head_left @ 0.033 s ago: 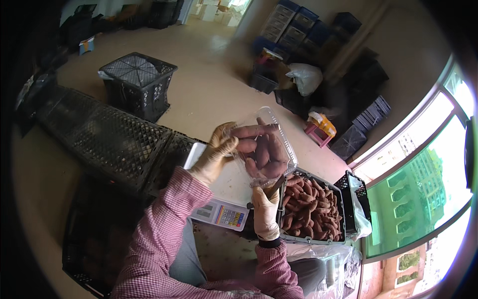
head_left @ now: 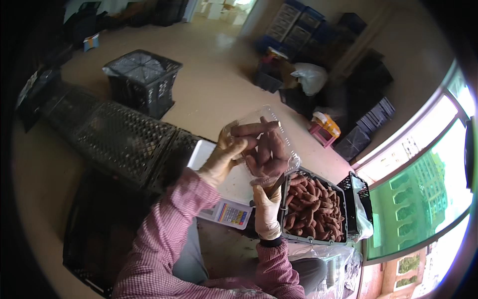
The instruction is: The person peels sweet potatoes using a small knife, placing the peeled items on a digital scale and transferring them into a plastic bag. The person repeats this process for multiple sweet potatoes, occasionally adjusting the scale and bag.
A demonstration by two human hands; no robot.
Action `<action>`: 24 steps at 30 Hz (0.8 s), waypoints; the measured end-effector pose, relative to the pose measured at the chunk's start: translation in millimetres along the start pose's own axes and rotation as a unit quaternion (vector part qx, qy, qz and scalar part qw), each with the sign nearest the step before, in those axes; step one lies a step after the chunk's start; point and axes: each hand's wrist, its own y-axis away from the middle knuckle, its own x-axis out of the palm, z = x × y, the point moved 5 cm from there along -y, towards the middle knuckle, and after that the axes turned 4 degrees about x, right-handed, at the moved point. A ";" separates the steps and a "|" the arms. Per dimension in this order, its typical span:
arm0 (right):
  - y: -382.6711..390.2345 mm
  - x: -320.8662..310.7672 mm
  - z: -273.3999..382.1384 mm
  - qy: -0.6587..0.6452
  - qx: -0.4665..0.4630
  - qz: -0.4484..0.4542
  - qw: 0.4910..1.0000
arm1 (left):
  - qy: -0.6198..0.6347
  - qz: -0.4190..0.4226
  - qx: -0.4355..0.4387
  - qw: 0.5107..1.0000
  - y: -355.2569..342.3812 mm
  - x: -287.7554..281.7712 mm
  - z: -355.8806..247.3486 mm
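Held up over a white scale (head_left: 203, 149) with a keypad is a clear plastic tray (head_left: 264, 139) of reddish sweet potatoes. My left hand (head_left: 224, 157), in a pale glove, grips its left side, thumb over the potatoes. My gloved right hand (head_left: 267, 212) is closed at the lower right corner, around a dark, narrow object (head_left: 276, 184) that I cannot make out; its hold on the tray is partly hidden. Just right of that hand, a black crate (head_left: 341, 204) holds several sweet potatoes in a heap.
Perforated black crates (head_left: 124, 130) line the left side, with a taller crate (head_left: 142, 84) beyond. Stacked blue bins (head_left: 294, 25), a white bag (head_left: 311, 79) and a red stool (head_left: 321, 134) stand behind. Another crate (head_left: 359, 182) and plastic sheeting (head_left: 328, 269) lie near the bright window (head_left: 413, 189).
The whole view has shifted very slightly, with the scene sitting a little further right in the frame. My hands and the tray show no clear movement of their own.
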 end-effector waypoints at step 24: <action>94.5 -125.8 -74.8 0.354 0.163 -0.028 0.921 | -0.660 -0.654 -0.176 0.326 521.0 -402.7 -213.1</action>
